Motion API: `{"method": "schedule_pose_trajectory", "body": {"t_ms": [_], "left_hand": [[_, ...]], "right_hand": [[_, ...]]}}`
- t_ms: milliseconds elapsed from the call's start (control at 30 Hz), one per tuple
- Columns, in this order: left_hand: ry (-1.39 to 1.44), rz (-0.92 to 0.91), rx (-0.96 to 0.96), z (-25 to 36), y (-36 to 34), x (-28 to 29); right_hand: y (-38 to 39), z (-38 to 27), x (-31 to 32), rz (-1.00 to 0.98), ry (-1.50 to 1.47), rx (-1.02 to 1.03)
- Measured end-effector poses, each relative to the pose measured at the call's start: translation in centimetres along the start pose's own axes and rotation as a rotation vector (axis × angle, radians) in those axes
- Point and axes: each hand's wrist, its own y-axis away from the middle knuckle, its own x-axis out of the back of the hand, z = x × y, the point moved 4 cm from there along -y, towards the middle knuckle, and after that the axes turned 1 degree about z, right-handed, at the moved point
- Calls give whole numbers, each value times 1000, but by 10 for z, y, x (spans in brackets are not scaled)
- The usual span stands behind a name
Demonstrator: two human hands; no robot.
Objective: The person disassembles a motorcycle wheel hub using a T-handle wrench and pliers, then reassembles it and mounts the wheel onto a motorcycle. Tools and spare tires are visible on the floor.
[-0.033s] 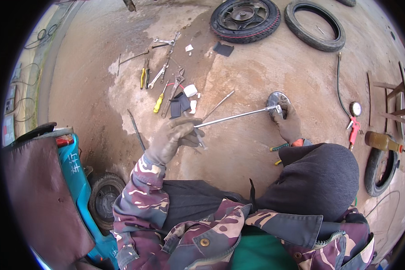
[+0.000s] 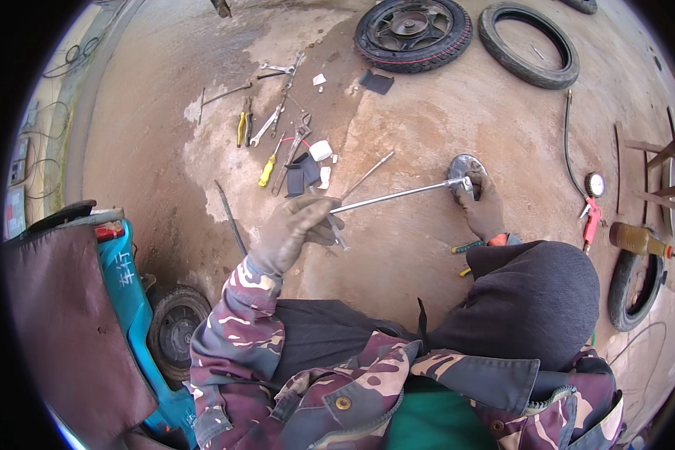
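Observation:
My left hand (image 2: 296,231) is closed round the crossbar end of a T-handle socket wrench (image 2: 397,195). Its long chrome shaft slants up to the right, and its far end meets a round metal part (image 2: 466,163). My right hand (image 2: 482,208) grips that part by its near side, fingers at the wrench's socket end. What lies under those fingers is hidden. Between the hands, a thin metal rod (image 2: 367,175) rests on the floor just beyond the shaft. A dark pry bar (image 2: 231,217) lies left of my left hand.
Pliers (image 2: 244,124), a yellow screwdriver (image 2: 269,166), an adjustable wrench (image 2: 298,135) and several spanners lie ahead. Beyond are a wheel (image 2: 412,34) and a bare tyre (image 2: 531,77). A pressure gauge (image 2: 595,185), bottle (image 2: 637,240) and wooden stool (image 2: 656,161) stand right; a teal scooter (image 2: 131,289) left.
The whole scene has slid slightly right and down in the picture. Both hands keep their grip, and the wrench stays at the same slant.

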Motion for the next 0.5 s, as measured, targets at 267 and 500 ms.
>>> {"method": "schedule_pose_trajectory", "body": {"t_ms": [267, 500], "left_hand": [[-816, 291, -395, 2, 2, -21], [-824, 402, -527, 11, 8, -31]], "right_hand": [[-8, 6, -5, -43, -91, -18], [-12, 12, -9, -42, -197, -16]]}}
